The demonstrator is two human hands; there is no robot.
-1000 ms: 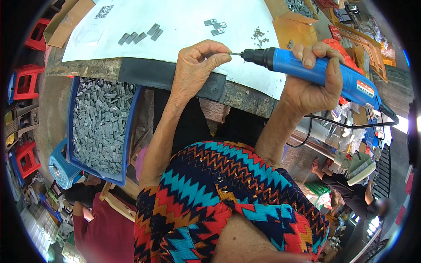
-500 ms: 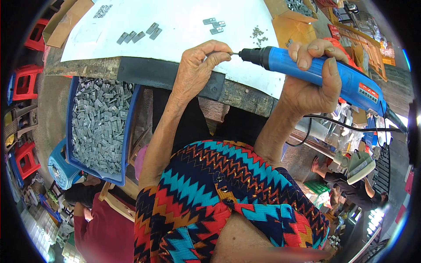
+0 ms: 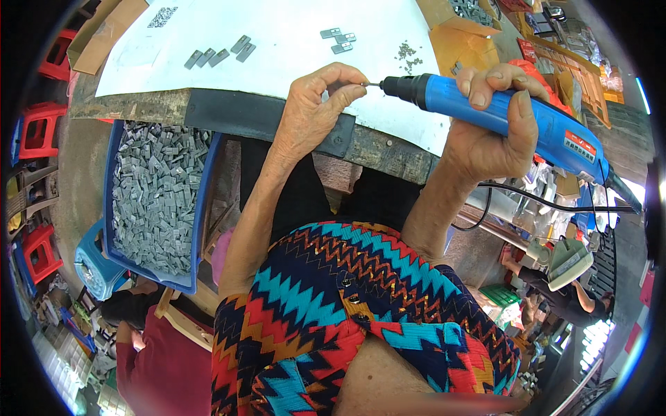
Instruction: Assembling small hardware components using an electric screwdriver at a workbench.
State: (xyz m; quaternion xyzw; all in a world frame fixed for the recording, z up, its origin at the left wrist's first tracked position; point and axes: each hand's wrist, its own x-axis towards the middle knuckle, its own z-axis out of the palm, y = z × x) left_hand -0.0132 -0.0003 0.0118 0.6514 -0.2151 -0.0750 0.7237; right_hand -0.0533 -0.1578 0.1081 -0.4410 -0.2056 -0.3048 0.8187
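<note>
My right hand [image 3: 492, 139] is wrapped round a blue electric screwdriver [image 3: 553, 129], which lies nearly level and points left. Its thin bit meets the fingertips of my left hand [image 3: 312, 104], where thumb and forefinger are pinched together. What they hold at the bit's tip is too small to make out. On the white sheet [image 3: 277, 35] beyond my hands lie several small grey rectangular pieces [image 3: 219, 58] to the left. More grey pieces [image 3: 343, 48] are grouped near the middle, and a scatter of tiny metal bits, perhaps screws [image 3: 408, 53], sits to the right.
Below the table's left edge stands a blue bin [image 3: 202, 208] full of grey pieces, by a blue stool [image 3: 97, 260]. Cardboard boxes [image 3: 107, 38] flank the sheet. A black cable [image 3: 555, 205] trails from the screwdriver. Other people sit at lower left and lower right.
My hands and the screwdriver have hardly moved, with only a slight shift at the left fingertips. The person at lower right has shifted a little.
</note>
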